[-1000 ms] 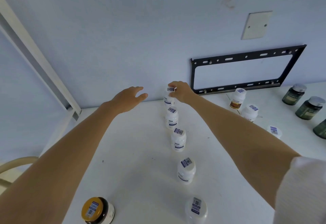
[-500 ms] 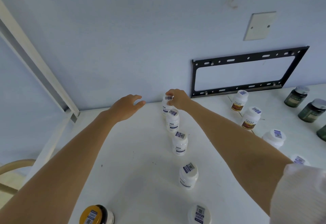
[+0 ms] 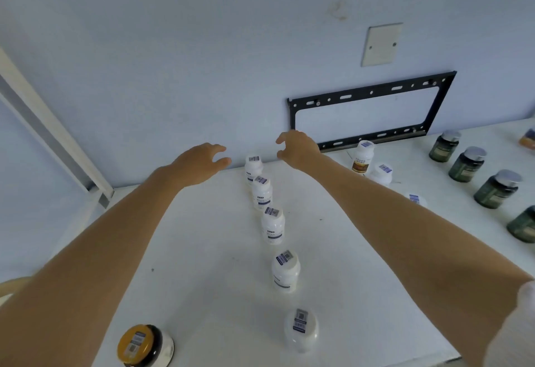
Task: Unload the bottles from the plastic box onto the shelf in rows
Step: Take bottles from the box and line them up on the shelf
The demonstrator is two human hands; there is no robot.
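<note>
Several white bottles stand in a row down the middle of the white shelf (image 3: 202,251). The rearmost white bottle (image 3: 253,167) stands near the wall, and the nearest one (image 3: 301,330) is close to the front edge. My right hand (image 3: 296,146) hovers just right of the rearmost bottle, fingers loosely curled, holding nothing. On that bottle's left my left hand (image 3: 202,161) hangs in the air, empty too. The plastic box is out of view.
A second row of white bottles (image 3: 363,157) runs along the right, partly behind my right arm. Dark green bottles (image 3: 466,164) stand further right. A yellow-lidded jar (image 3: 144,346) sits at the front left. A black metal bracket (image 3: 370,112) hangs on the wall.
My right hand has let go of the rearmost white bottle and lifted up and to the right. The bottle now stands alone by the wall. My left hand stayed near it.
</note>
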